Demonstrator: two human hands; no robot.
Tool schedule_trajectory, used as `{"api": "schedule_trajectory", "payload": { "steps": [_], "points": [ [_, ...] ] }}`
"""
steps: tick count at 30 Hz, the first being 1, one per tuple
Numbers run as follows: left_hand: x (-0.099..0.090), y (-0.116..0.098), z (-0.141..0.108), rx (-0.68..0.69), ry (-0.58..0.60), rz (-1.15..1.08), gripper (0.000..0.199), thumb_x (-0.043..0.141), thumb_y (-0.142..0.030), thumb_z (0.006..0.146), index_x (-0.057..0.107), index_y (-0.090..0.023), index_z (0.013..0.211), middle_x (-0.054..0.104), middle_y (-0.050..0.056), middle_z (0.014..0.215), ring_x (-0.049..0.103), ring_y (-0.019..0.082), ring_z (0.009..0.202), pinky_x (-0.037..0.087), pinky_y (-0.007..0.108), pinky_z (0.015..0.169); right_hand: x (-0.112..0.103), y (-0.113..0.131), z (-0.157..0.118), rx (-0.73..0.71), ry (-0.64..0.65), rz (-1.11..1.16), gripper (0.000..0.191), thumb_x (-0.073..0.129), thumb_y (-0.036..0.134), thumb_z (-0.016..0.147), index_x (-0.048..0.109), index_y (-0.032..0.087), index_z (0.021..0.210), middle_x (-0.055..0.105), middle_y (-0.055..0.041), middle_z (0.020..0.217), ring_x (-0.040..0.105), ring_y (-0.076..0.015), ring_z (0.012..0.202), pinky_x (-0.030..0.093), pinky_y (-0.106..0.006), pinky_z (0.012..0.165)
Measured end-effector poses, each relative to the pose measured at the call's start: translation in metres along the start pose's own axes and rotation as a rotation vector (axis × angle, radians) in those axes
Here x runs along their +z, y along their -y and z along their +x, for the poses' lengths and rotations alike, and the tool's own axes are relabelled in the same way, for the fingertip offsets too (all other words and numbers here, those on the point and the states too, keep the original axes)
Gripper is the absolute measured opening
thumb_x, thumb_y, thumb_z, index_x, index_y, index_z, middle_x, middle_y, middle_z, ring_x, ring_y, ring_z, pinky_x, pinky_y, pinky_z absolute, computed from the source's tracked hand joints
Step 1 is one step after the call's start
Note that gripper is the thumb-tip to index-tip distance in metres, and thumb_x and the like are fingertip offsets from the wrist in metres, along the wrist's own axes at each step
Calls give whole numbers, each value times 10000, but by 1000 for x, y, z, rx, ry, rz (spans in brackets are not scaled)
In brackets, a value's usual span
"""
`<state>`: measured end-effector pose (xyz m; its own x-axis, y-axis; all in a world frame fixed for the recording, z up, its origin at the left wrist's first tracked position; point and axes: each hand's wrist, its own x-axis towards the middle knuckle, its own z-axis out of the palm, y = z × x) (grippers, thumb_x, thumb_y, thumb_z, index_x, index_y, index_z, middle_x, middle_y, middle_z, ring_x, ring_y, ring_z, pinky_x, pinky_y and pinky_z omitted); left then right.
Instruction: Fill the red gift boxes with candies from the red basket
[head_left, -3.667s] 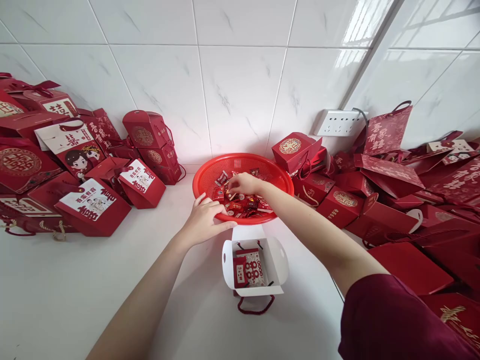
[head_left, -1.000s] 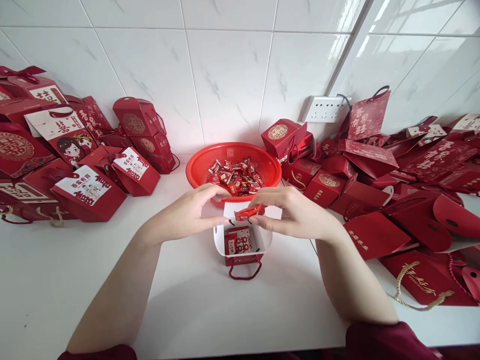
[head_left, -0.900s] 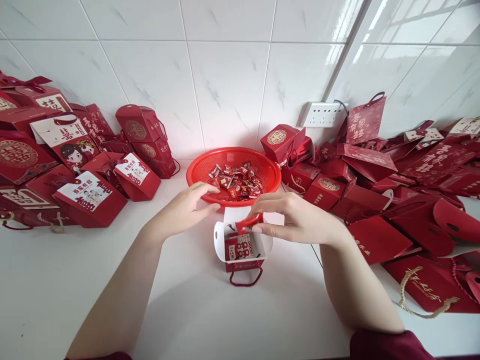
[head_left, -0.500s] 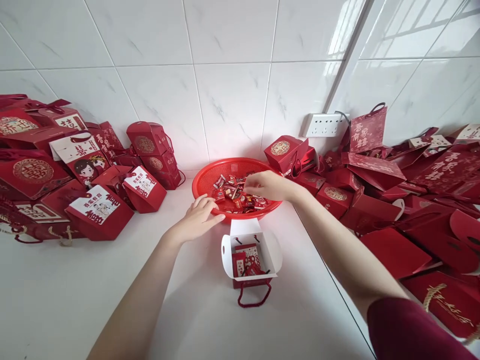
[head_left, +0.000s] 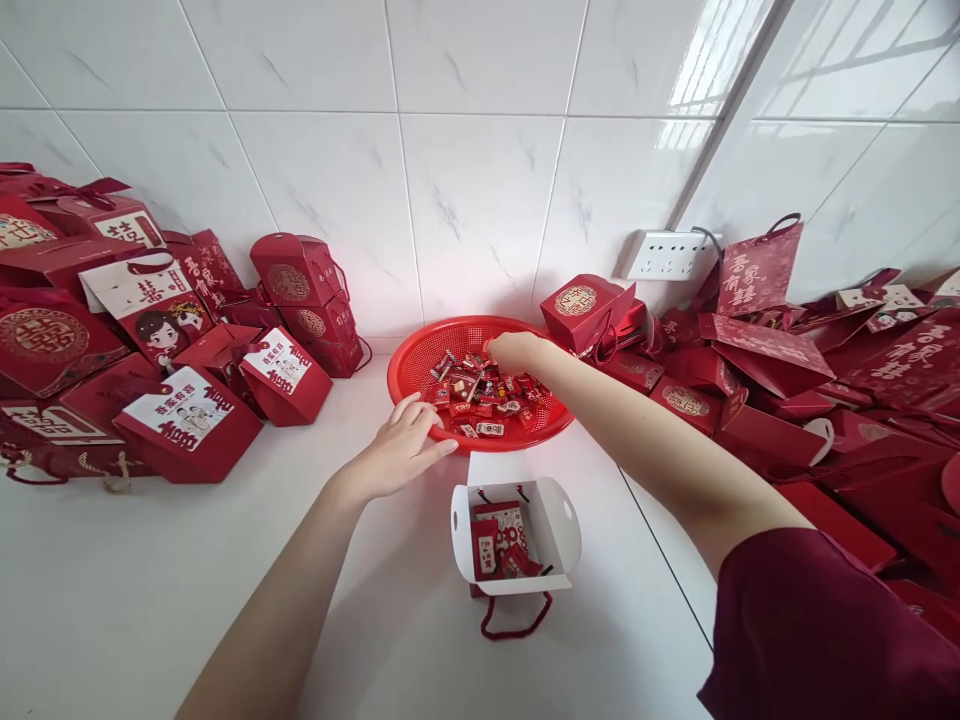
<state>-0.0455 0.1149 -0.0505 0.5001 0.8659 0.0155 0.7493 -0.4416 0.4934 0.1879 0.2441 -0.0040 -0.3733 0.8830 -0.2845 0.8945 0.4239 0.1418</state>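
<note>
A red plastic basket [head_left: 411, 352] with perforated sides holds several small wrapped candies [head_left: 480, 400]. At its near left rim rests my left hand [head_left: 401, 447], open, fingers stretched out and thumb apart. My right hand [head_left: 517, 352] reaches into the far side of the basket; its fingers point down and are hidden behind the hand, so I cannot tell what they hold. In front of the basket stands an open gift box [head_left: 555, 535], white inside, with its flaps spread and a dark red cord handle. Red packets [head_left: 487, 548] lie inside it.
Red gift boxes [head_left: 187, 420] are stacked on the left, with two more boxes [head_left: 300, 300] piled by the tiled wall. A large heap of red boxes [head_left: 765, 355] fills the right side. A white power strip [head_left: 667, 256] is on the wall behind.
My right hand has moved farther back in the basket and its fingers have gone down out of sight. My left hand stays at the rim. The view has shifted slightly.
</note>
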Motion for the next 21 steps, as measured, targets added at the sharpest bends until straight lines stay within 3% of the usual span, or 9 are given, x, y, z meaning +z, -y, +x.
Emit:
{"api": "schedule_trajectory", "payload": {
  "steps": [3,6,9,13,17,19,21],
  "points": [
    [0,0,0,8,-1,12,429,401,-619,933,535,-233,1066,456,112,1375,142,337,1488,293,553,1147,4,8,8,-120,100,41,281,599,93,833,741,166,1064,739,-121,1005,694,-269,917,519,-318,757],
    [-1,-2,-1,-1,5,19,433,389,-622,937,525,-238,1084,456,112,1378,135,333,1493,295,552,1147,17,26,12,-210,114,70,347,590,71,837,722,215,1123,731,-81,1092,685,-235,951,510,-283,771],
    [-2,-5,-2,-13,18,15,435,391,-622,936,523,-237,1090,455,114,1390,133,329,1496,287,547,1156,28,38,14,-194,69,57,471,636,81,813,627,157,1277,667,-161,1231,656,-293,1047,505,-329,810],
    [-2,-7,-1,-21,18,9,433,408,-617,930,524,-233,1093,437,117,1411,120,335,1498,273,550,1164,28,32,9,-119,39,53,380,647,49,786,670,95,1163,668,-219,1178,650,-335,1049,495,-359,825],
    [-1,-7,1,-2,9,-1,412,424,-602,925,536,-227,1054,458,113,1374,126,345,1490,262,559,1165,22,17,-19,-107,-57,120,313,555,82,868,649,133,1162,675,-180,1175,641,-300,1062,472,-305,797],
    [0,-5,3,1,5,2,410,428,-602,922,532,-231,1063,457,113,1374,135,343,1487,268,560,1161,24,13,-46,-113,-142,195,305,471,125,930,617,184,1192,670,-129,1205,633,-257,1066,454,-272,784],
    [1,-3,4,-6,-1,9,420,427,-610,919,522,-237,1086,452,114,1383,140,334,1488,276,553,1156,31,11,-79,-91,-284,337,247,424,182,967,626,198,1108,692,-96,1133,641,-221,989,439,-257,749]
  ]
}}
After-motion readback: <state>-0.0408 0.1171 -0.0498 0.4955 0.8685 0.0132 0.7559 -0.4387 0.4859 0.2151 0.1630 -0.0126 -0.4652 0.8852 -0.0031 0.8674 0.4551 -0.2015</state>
